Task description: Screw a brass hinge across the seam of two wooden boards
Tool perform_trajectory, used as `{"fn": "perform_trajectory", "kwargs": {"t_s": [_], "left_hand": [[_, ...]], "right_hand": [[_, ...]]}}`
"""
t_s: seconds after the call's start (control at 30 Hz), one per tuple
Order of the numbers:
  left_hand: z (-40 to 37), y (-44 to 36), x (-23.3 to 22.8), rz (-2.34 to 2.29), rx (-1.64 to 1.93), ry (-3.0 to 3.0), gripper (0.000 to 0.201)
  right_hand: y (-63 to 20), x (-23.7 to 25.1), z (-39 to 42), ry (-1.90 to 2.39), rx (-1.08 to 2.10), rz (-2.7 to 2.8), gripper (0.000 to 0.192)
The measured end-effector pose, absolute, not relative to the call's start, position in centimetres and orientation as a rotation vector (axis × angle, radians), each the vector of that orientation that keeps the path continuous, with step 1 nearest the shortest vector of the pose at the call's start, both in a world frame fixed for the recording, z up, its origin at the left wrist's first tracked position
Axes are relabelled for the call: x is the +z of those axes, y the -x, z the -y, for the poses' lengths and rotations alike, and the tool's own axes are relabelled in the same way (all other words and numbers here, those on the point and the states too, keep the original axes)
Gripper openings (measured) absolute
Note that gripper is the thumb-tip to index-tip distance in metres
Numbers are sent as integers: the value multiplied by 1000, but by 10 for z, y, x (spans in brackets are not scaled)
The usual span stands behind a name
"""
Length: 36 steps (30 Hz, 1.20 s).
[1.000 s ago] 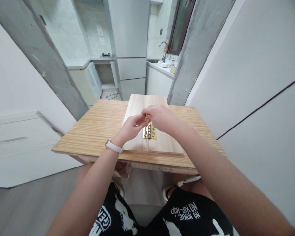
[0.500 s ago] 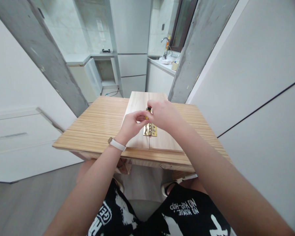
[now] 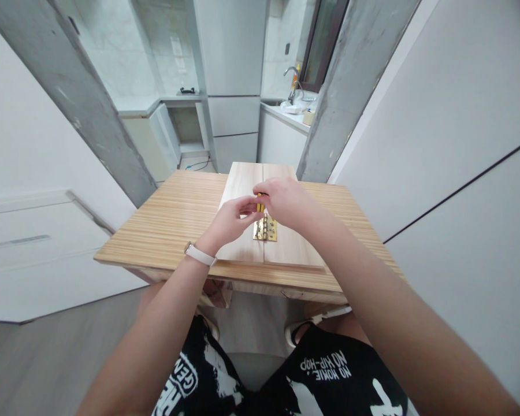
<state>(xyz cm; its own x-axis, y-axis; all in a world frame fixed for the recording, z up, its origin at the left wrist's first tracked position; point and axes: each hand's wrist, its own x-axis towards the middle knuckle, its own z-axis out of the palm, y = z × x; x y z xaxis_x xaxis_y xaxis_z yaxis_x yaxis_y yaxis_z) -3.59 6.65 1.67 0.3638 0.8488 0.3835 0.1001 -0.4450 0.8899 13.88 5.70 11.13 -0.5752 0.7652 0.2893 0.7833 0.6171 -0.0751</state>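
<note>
A screwdriver (image 3: 260,203) with a yellow and black handle stands roughly upright over the brass hinge (image 3: 265,229). My right hand (image 3: 282,199) is closed around the top of its handle. Lower down, the fingers of my left hand (image 3: 239,215) pinch the same handle from the left side. The hinge lies across the seam between two pale wooden boards (image 3: 238,245), with screw holes showing on its right leaf. My fingers hide the screwdriver's tip and the hinge's far end.
Beneath the boards is a striped wood-grain table (image 3: 156,231), its front edge just above my knees. Behind it stand a grey fridge (image 3: 234,115) and a sink counter with a faucet (image 3: 292,72). White panels flank both sides.
My right hand has turned over the handle and shifted slightly left, covering more of its black top. My left hand stays at the handle, its wrist a little further left.
</note>
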Motion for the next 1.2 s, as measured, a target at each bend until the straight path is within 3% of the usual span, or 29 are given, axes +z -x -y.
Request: {"fn": "perform_trajectory", "kwargs": {"t_s": [0.17,0.37,0.57,0.93,1.2], "left_hand": [[-69,32,10,-675,1152,-1715,28],[-65,29,12,-794,1235,-1693,27],[-60,23,14,-992,1366,-1847,15],[-66,31,13,-871,1199,-1779,24],[-73,37,7,-633,1151,-1684,36]], "right_hand": [[-141,110,-59,1153,4,2584,25],[-145,114,-52,1171,157,2516,28],[-137,119,-42,1470,-109,2398,29],[-138,109,-56,1319,-109,2500,23],[-143,110,-59,1150,124,2559,22]]}}
